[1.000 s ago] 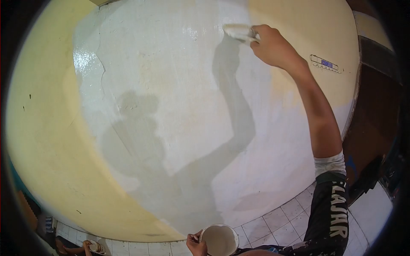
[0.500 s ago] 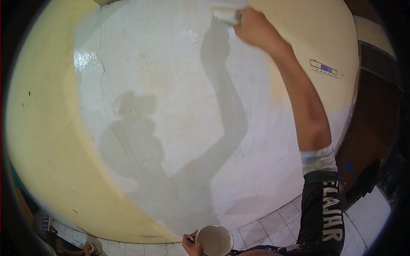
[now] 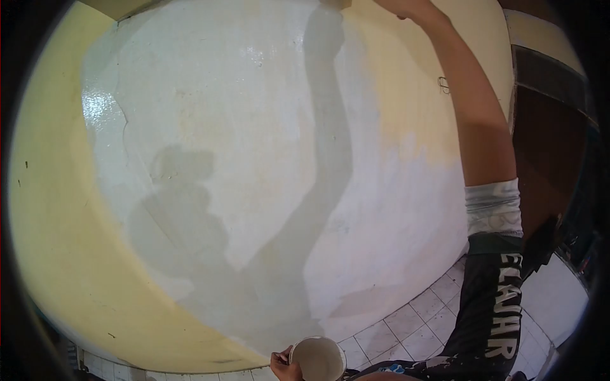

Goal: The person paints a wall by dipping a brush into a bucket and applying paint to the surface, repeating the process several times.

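My left hand (image 3: 286, 368) is closed on the rim of a round paint bucket (image 3: 318, 338) at the bottom middle. Pale paint (image 3: 318, 360) shows inside it. High up against the wall (image 3: 254, 159), my right hand (image 3: 406, 7) is partly cut off by the top edge of the view. The paintbrush it grips in the earlier frame is now out of view. Much of the wall carries a whitish coat, with yellow left bare at the left and upper right. A wet shine (image 3: 101, 105) shows at the left of the coat.
My arm's shadow (image 3: 330, 140) falls across the wall. A small drawn mark (image 3: 443, 85) is beside my forearm. White floor tiles (image 3: 400, 324) run along the wall's foot. A dark brown doorway (image 3: 546, 152) stands at the right, with a pale panel (image 3: 556, 298) below.
My right hand has risen and moved right to the top edge, taking the paintbrush out of view. The view has shifted slightly. My left hand still holds the bucket in the same place.
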Motion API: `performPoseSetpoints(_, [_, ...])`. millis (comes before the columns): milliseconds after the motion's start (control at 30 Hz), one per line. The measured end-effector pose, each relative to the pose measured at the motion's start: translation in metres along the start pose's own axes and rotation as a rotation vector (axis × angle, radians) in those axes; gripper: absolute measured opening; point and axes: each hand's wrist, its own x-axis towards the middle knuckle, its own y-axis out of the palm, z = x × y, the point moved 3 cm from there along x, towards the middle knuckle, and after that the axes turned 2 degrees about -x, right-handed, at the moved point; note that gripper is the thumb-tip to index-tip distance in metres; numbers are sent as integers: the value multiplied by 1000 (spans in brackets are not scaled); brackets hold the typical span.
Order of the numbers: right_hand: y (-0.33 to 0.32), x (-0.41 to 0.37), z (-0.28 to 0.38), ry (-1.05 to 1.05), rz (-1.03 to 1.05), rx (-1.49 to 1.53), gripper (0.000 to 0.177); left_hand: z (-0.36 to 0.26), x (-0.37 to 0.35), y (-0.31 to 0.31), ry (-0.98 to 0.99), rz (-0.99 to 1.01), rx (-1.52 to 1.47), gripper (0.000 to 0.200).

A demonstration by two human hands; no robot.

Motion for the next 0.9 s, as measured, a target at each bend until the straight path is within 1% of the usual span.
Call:
performPoseSetpoints(67, [23,6,-15,8,39,-9,37,-1,2,3,47,-37,15,38])
performPoseSetpoints(100, [41,6,-24,11,79,-7,38,-3,2,3,39,-32,16,38])
performPoseSetpoints(133, [64,5,-47,12,83,-12,38,-4,2,3,-19,-63,75,37])
performPoseSetpoints(167, [84,2,-73,-166,13,-6,37,-5,2,4,-76,-93,130,37])
performPoseSetpoints(200, [92,-1,-83,-346,-56,1,35,-5,3,6,-82,-92,125,37])
performPoseSetpoints(267, [96,-46,-87,-248,70,68,37,-8,5,7,-9,-44,80,35])
performPoseSetpoints(300, [96,-59,-89,-246,73,64,37,-9,5,9,-14,-41,81,35])
performPoseSetpoints(367, [99,-74,-101,-164,201,-35,36,-11,5,13,-69,-11,7,34])
performPoseSetpoints(400, [94,-75,-105,-182,268,-44,37,-8,5,13,-68,-6,9,34])
performPoseSetpoints(433, [83,-71,-109,-178,266,-47,37,-5,6,13,-60,-1,34,35])
performPoseSetpoints(500, [56,-51,-107,-303,244,-108,37,-5,6,15,-54,5,57,35])
performPoseSetpoints(567, [33,-21,-95,-235,148,-150,38,-10,6,18,-88,20,95,34])
performPoseSetpoints(633, [15,5,-71,-139,81,-171,37,-9,5,18,-66,26,90,33])
performPoseSetpoints(667, [11,5,-50,-139,82,-170,37,-9,4,18,-45,31,88,33])
performPoseSetpoints(700, [8,3,-29,-52,33,-158,39,-8,4,19,-46,29,88,33])
performPoseSetpoints(733, [6,3,-21,35,-16,-147,41,-6,3,20,-58,28,105,32])
performPoseSetpoints(767, [13,10,-25,35,-16,-145,41,-5,4,20,-68,29,123,32])
performPoseSetpoints(833, [45,27,-37,-74,21,-24,45,5,4,18,-55,6,75,33])
performPoseSetpoints(867, [60,3,-41,-240,-258,-148,29,8,3,14,-50,-15,29,34])
performPoseSetpoints(900, [82,4,-61,-239,-253,-150,29,9,2,9,-55,-15,30,34])
